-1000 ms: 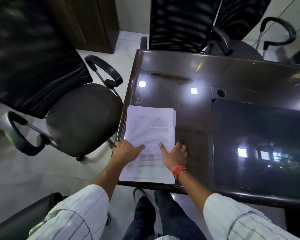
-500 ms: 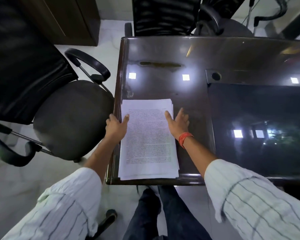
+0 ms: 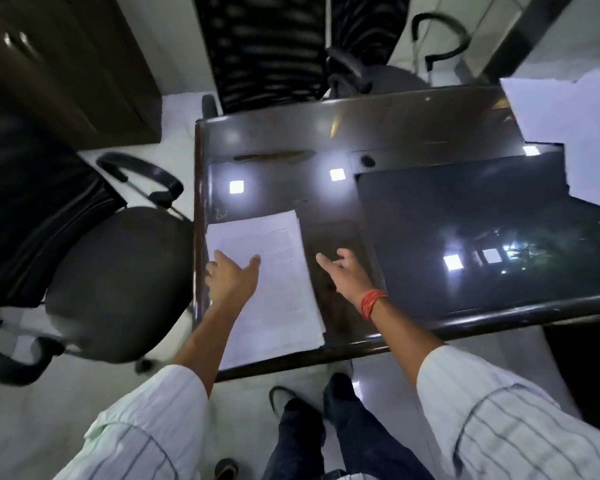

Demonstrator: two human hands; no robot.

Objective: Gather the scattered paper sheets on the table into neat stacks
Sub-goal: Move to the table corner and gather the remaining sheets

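At the table's [image 3: 430,119] near-left corner: two hands, both with fingers spread, gripping nothing. Left hand [image 3: 231,277] over the left edge of the paper stack [image 3: 278,289]; contact unclear through blur. Right hand [image 3: 345,275] above bare tabletop just right of the stack, apart from it, red thread band [image 3: 371,301] on the wrist. One stack, roughly squared, edges slightly fanned. More loose sheets [image 3: 568,119] at the far-right corner, count unreadable. One dark desk mat [image 3: 465,220] between. Three office chairs: one [image 3: 118,282] left, two behind the table.
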